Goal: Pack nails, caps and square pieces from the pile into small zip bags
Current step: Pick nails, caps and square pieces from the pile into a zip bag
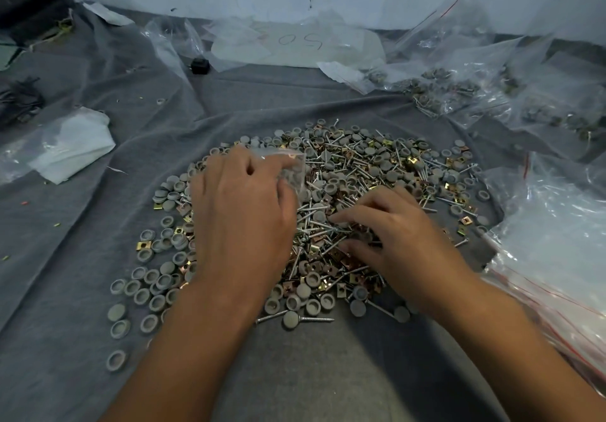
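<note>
**Plenty bagged, plenty still to go**

From where I stand, the pile (pixel 328 211) of hardware sits in the middle of a grey cloth (pixel 82 224), right in front of the person: grey round caps (pixel 157 285), long silver nails (pixel 314 224) with threaded shanks, and small brass-coloured square pieces (pixel 355 279) all mixed together. The left hand (pixel 242 211) hovers over the near left side of the heap, its fingers pinching a small zip bag (pixel 288 172) that seems to have a few pieces in it already (the plastic is blurred, so I would not swear to the count). The right hand (pixel 393 234) is down in the heap with fingers curled, picking among the nails and squares; whether it actually has one pinched, I cannot tell.

As for progress, a heap of filled bags (pixel 492 93) lies at the far right, so a fair share looks done. The pile is still large, though, so I would judge much of the work remains.

Around it: a stack of empty zip bags with red seal lines (pixel 557 257) at the near right, crowding the pile's edge; a big clear bag marked with handwritten figures (pixel 295 44) against the wall; a folded white sheet inside plastic (pixel 72 146) to the left; a small black object (pixel 199 65) farther back. The tangle of nails over the squares looks like the main nuisance for picking.
</note>
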Demonstrator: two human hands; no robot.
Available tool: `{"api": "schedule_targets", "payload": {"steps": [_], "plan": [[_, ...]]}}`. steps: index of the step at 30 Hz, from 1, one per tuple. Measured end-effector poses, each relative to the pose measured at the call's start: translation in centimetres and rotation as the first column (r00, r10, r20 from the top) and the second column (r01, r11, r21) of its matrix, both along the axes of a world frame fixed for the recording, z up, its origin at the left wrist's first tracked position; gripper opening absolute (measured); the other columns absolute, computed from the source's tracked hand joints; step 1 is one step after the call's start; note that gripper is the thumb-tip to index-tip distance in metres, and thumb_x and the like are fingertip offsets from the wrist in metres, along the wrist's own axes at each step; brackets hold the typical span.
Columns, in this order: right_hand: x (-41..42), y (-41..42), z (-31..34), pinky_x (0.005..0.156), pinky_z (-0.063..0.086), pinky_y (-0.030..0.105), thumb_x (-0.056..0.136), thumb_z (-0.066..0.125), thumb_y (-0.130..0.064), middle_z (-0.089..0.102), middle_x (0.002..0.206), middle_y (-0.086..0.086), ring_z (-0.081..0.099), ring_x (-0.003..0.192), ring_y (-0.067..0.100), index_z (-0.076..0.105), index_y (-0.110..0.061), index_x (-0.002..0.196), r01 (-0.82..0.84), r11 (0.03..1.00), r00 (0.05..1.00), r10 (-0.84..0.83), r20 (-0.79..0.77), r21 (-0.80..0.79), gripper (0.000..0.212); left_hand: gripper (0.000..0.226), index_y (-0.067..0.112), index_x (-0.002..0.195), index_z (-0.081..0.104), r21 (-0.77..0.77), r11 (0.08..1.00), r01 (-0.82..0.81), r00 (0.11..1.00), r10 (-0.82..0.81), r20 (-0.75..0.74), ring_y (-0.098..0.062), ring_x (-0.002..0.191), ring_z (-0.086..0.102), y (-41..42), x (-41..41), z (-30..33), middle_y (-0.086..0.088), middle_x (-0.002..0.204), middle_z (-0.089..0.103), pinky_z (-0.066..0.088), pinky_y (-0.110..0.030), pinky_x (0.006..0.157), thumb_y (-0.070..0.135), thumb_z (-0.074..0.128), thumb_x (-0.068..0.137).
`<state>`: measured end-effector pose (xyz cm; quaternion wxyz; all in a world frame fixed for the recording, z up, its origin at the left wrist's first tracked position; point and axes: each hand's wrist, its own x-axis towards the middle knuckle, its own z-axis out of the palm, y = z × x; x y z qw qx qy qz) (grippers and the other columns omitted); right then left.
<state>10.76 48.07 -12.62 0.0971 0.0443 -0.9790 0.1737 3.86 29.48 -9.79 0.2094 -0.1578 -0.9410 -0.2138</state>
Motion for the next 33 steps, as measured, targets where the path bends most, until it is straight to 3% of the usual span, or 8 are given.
{"api": "schedule_targets", "payload": {"steps": [4,11,15,20,23,25,29,33], "plan": [[-0.2,-0.8,-0.5,0.075,0.046,0.030,0.087,0.071,-0.040,0.049,0.102,-0.011,0.044,0.099,0.011,0.072,-0.031,0.113,0.021,0.996,0.999,-0.018,-0.035,0.087,0.028,0.033,0.037,0.123,0.065,-0.040,0.995,0.086,0.994,-0.083,0.075,-0.013,0.096,0.042,0.2,0.3,-0.4,0.009,0.094,0.046,0.032,-0.035,0.088,0.026,0.060,0.092],[-0.1,-1.4,-0.9,0.073,0.034,0.023,0.091,0.068,-0.036,0.052,0.105,-0.011,0.045,0.100,0.013,0.066,-0.031,0.103,0.026,0.992,0.997,-0.018,-0.070,0.124,0.013,0.037,0.045,0.125,0.060,0.073,0.990,0.122,0.977,-0.132,0.164,-0.009,0.097,0.037,0.1,-0.2,-0.4,0.018,0.088,0.037,0.030,-0.033,0.090,0.031,0.058,0.091],[0.1,-1.6,-1.1,0.072,0.043,0.027,0.094,0.068,-0.026,0.058,0.107,-0.010,0.048,0.098,0.016,0.061,-0.028,0.102,-0.048,0.985,0.996,0.059,-0.061,0.168,0.011,0.036,0.045,0.127,0.059,0.068,0.991,0.116,0.979,-0.125,0.160,-0.010,0.098,0.037,0.0,-0.2,-0.6,0.015,0.090,0.039,0.028,-0.031,0.091,0.032,0.058,0.092],[0.2,-1.4,-1.3,0.067,0.045,0.028,0.097,0.062,-0.026,0.057,0.104,-0.009,0.046,0.096,0.014,0.053,-0.030,0.105,-0.078,0.984,0.994,0.088,-0.056,0.160,0.013,0.036,0.045,0.127,0.059,0.076,0.990,0.118,0.977,-0.129,0.171,-0.008,0.095,0.034,0.0,-0.2,-0.7,0.024,0.087,0.032,0.026,-0.030,0.090,0.033,0.059,0.093],[0.0,-1.2,-1.4,0.073,0.052,0.034,0.097,0.064,-0.022,0.058,0.104,-0.009,0.049,0.099,0.014,0.050,-0.030,0.109,-0.068,0.991,0.996,0.075,-0.056,0.119,0.020,0.037,0.046,0.128,0.057,0.080,0.988,0.130,0.974,-0.142,0.178,-0.007,0.096,0.034,0.0,-0.2,-0.7,0.023,0.087,0.032,0.027,-0.030,0.090,0.034,0.060,0.093],[0.0,-0.9,-1.4,0.075,0.052,0.034,0.099,0.061,-0.021,0.056,0.102,-0.011,0.051,0.095,0.012,0.051,-0.030,0.108,-0.050,0.999,0.996,0.051,-0.069,0.009,0.016,0.039,0.047,0.128,0.057,0.077,0.987,0.138,0.973,-0.150,0.175,-0.006,0.096,0.032,0.0,-0.3,-0.8,0.020,0.089,0.034,0.028,-0.030,0.089,0.032,0.060,0.093],[-0.1,-0.7,-0.6,0.078,0.043,0.011,0.099,0.055,-0.023,0.054,0.101,-0.018,0.054,0.092,-0.001,0.059,-0.027,0.107,-0.024,0.962,0.989,-0.017,-0.146,-0.271,0.010,0.041,0.044,0.130,0.057,0.065,0.981,0.184,0.965,-0.193,0.179,-0.002,0.089,0.024,0.0,-0.3,-1.1,0.021,0.088,0.033,0.030,-0.031,0.087,0.035,0.060,0.090],[-0.1,-1.2,0.5,0.078,0.042,0.010,0.097,0.065,-0.015,0.059,0.098,-0.010,0.055,0.088,0.001,0.068,-0.015,0.106,-0.021,0.962,0.944,-0.071,-0.321,-0.273,0.010,0.043,0.043,0.130,0.056,0.032,0.969,0.244,0.953,-0.245,0.177,-0.002,0.094,0.026,0.2,-0.1,-1.3,0.019,0.092,0.036,0.025,-0.030,0.090,0.038,0.065,0.088]]}}
